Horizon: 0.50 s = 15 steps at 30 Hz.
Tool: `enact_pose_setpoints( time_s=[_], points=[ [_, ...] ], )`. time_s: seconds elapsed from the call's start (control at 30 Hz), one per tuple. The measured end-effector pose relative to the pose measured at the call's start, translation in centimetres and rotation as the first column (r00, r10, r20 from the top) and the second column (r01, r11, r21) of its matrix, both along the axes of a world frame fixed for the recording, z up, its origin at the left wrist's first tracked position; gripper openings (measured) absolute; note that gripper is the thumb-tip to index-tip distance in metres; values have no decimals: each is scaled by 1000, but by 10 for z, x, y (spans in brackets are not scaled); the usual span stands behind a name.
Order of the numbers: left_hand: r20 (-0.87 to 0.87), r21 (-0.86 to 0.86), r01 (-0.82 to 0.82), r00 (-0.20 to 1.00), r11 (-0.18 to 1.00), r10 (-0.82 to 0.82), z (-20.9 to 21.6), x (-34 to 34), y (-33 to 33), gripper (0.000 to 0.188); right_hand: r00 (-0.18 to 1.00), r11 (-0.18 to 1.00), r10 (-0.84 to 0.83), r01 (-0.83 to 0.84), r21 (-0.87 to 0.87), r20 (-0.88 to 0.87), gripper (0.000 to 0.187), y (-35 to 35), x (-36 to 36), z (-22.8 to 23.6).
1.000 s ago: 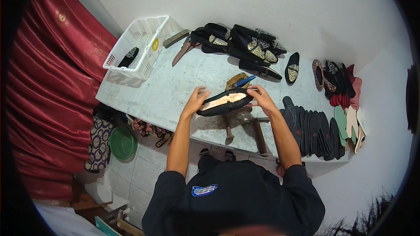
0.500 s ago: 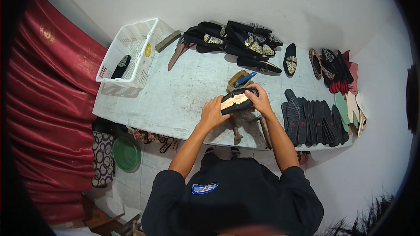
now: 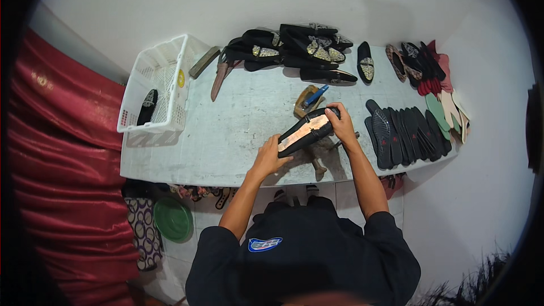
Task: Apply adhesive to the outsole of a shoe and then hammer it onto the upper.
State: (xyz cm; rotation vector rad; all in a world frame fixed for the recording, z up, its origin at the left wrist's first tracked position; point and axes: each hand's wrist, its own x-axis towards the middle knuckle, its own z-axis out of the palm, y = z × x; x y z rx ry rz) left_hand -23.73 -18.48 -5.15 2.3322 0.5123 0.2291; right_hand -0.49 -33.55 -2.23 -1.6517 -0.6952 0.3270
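Head view, hands: two, the left hand and the right hand, each closed on one end of the same shoe.
Held shoe: one, between the hands over the near half of the table; whether it rests on anything beneath cannot be told.
Basket: one, with one black shoe inside.
Shoe heap: several black shoes, overlapping too closely for an exact count.
Lone shoe: one, just right of the heap.
Soles: one leaning row, too overlapped to count surely.
Small tools: one blue tool lying on one brownish block; one grey bar beside the basket.
Basin: one, on the floor.
Look of held shoe: long and slanted, its far end toward the right hand; a pale tan face is turned up, framed by a black border, with black tabs reaching in from both sides near the middle.
Heap and lone shoe: black, with glittering gold or silvery patches; the lone shoe is a narrow oval.
Basket, form: white, box-shaped, pierced with a lattice of small openings.
Soles, form: black, elongated, the foremost with a ridged or dotted surface.
Basin, form: green, round, smooth.
Curtain: red, glossy cloth in deep folds.
Table, surface: whitish, stained and scuffed.
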Motion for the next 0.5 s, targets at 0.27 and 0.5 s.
enact_pose_setpoints(
  time_s=[0.27, 0.5],
  points=[
    [171, 170, 131, 972, 977, -160, 66, 48, -15, 98, 982, 987, -150, 155, -34, 119, 23, 3, -11, 8],
    [108, 261, 28, 993, 965, -58, 40, 93, -21, 84, 990, 991, -131, 132, -5, 42, 22, 6, -4, -4]
  ],
)
